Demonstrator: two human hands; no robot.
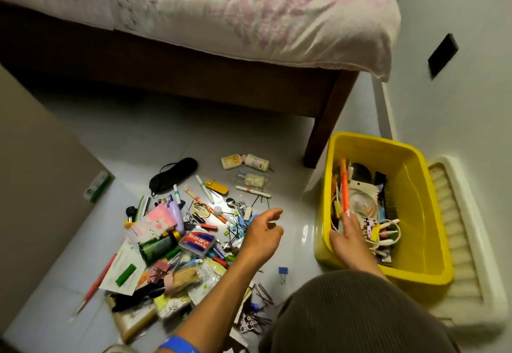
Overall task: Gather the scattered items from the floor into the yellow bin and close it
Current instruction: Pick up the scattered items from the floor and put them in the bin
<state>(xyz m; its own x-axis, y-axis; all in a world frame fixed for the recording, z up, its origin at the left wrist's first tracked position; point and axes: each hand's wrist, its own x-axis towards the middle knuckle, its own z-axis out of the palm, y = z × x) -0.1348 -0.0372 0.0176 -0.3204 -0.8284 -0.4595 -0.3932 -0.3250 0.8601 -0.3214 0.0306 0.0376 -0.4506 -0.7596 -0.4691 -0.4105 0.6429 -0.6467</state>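
Observation:
The yellow bin [415, 175] stands open on the floor at the right, partly filled with cables, pens and small things. My right hand [350, 237] is inside its near left corner and grips an orange pen [344, 186] that points away from me. My left hand [263, 235] hovers with loosely curled fingers over the right edge of the scattered pile [180, 230], holding nothing. The pile holds pens, hairpins, a green bottle [156, 246], a pink box [153, 223], a black eye mask [173, 172] and a white bottle [256, 162].
A white lid [457, 228] lies on the floor to the right of the bin. The bed's wooden leg [327, 125] stands just behind the bin. A blue binder clip [283, 271] lies alone near my knee [354, 316]. A cabinet side [36, 175] borders the left.

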